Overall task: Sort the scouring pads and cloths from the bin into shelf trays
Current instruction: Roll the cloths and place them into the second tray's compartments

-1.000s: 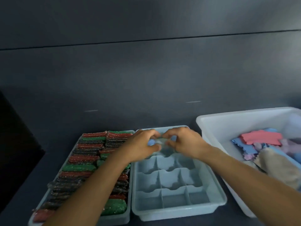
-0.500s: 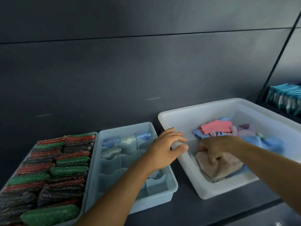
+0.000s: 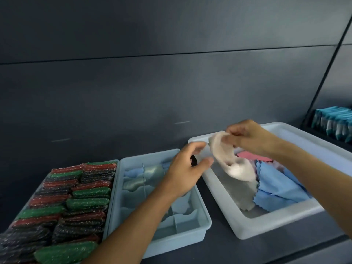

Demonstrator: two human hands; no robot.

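Cream cloth (image 3: 230, 162) is pinched at its upper edge by the fingers (image 3: 233, 137) of the right hand (image 3: 251, 139) and hangs over the left end of the bin (image 3: 266, 221). The left hand (image 3: 182, 170) is just beside the cloth, fingers (image 3: 197, 146) spread and curved, holding nothing; thumb contact with the cloth cannot be determined. Inside the bin lie a grey cloth (image 3: 240, 193), a blue cloth (image 3: 282, 185) and a pink cloth (image 3: 251, 156). Left of the bin, on the shelf (image 3: 219, 250), stands a divider tray (image 3: 190, 235) with folded cloths (image 3: 133, 172) in its rear compartments. Against its left side sits a tray (image 3: 112, 202) filled with rows of red, green and dark pads (image 3: 76, 202).
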